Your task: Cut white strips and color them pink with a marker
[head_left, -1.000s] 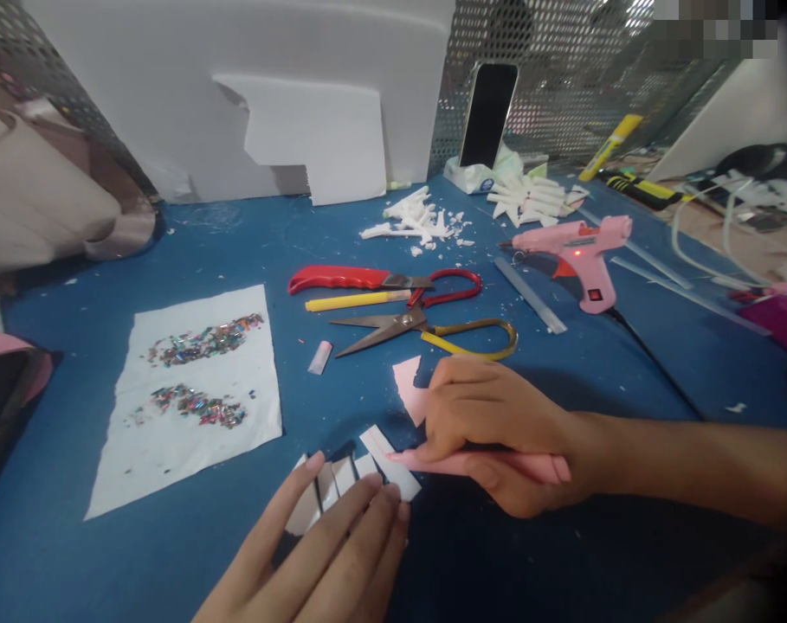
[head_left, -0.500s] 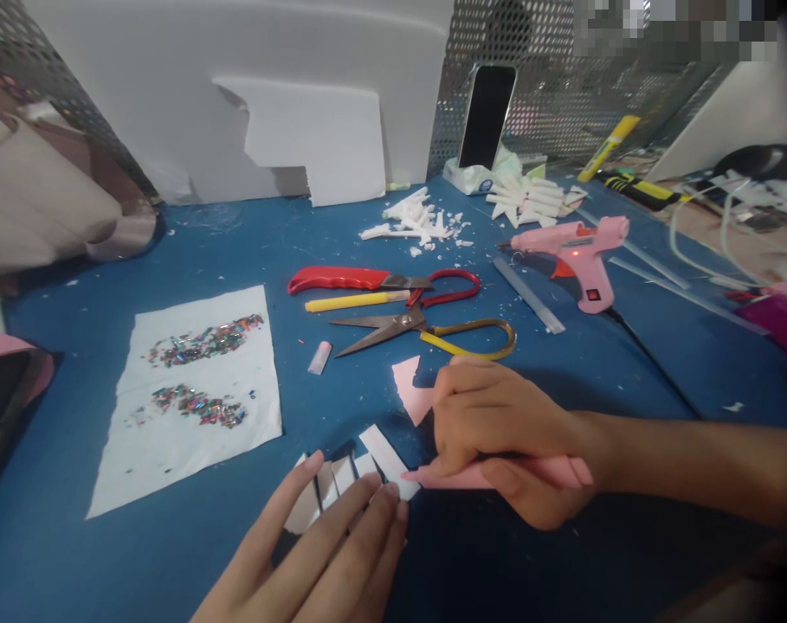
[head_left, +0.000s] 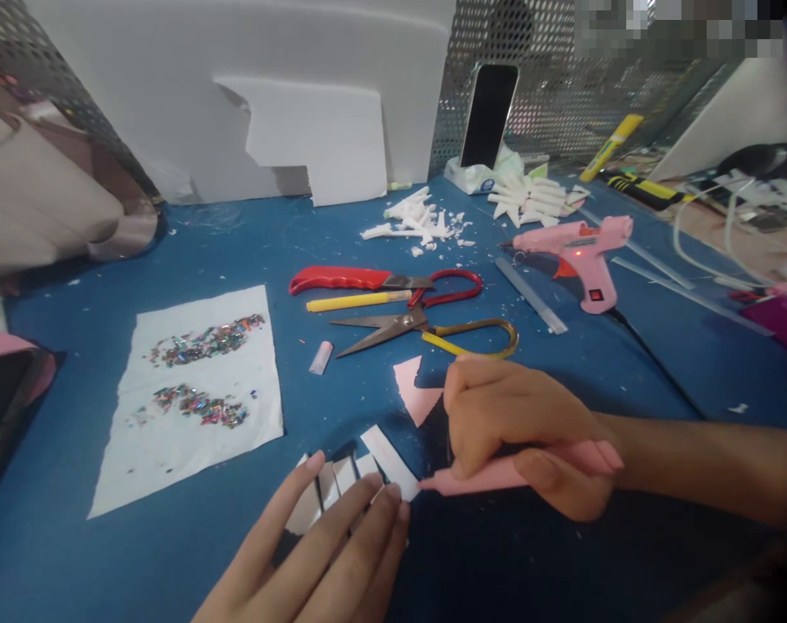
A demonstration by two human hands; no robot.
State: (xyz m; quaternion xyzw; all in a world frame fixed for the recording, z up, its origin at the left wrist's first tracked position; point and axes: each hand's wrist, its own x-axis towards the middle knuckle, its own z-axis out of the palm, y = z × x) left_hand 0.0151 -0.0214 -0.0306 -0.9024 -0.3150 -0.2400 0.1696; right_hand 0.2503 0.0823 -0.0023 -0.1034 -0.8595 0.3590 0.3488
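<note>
Between the fingers of my right hand (head_left: 519, 433) is a pink marker (head_left: 484, 476), its tip pointing left at the edge of a white paper strip (head_left: 390, 463). My left hand (head_left: 321, 554) lies flat, fingers spread, pressing down that strip and several other white pieces (head_left: 328, 484) side by side. These pieces are partly hidden under my fingers. Just beyond the strip lies a torn pink paper scrap (head_left: 416, 394). A small pink-and-clear cap-like piece (head_left: 321, 357) rests farther back.
Beyond my hands lie scissors (head_left: 393, 329), a red-handled cutter (head_left: 341, 279) and a yellow pen (head_left: 358, 301). A pink glue gun (head_left: 578, 247) with a black cord is at right. White paper (head_left: 202, 459) holding glitter piles lies left. A phone (head_left: 490, 112) stands at the back.
My right hand has drawn the pink marker a little to the right, its tip now at the strip's edge. My left hand stays in place.
</note>
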